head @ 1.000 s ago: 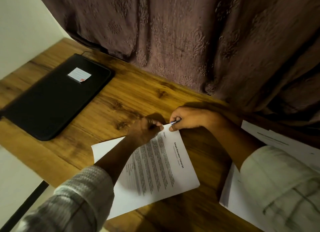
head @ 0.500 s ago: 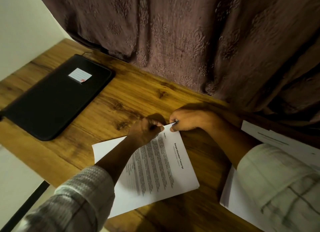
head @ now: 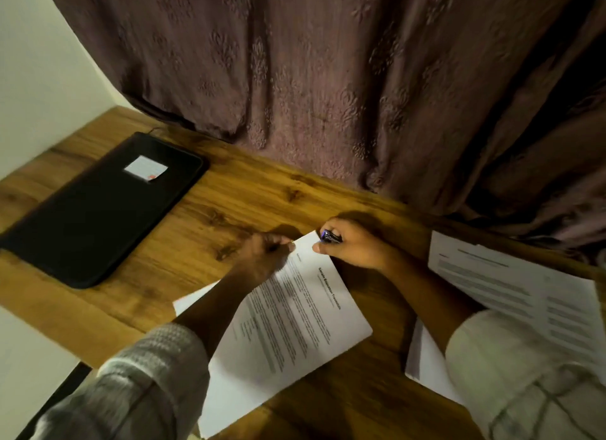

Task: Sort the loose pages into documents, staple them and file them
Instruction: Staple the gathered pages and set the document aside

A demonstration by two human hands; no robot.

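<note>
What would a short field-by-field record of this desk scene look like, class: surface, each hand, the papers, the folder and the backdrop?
Surface: wooden table
Left hand: pinches the top corner of the printed document
Right hand: grips a small dark tool, probably a stapler, at that same corner
Other pages: pile at the right of the table
Folder: black folder with a white label, lying flat at the far left
Backdrop: patterned curtain
</note>
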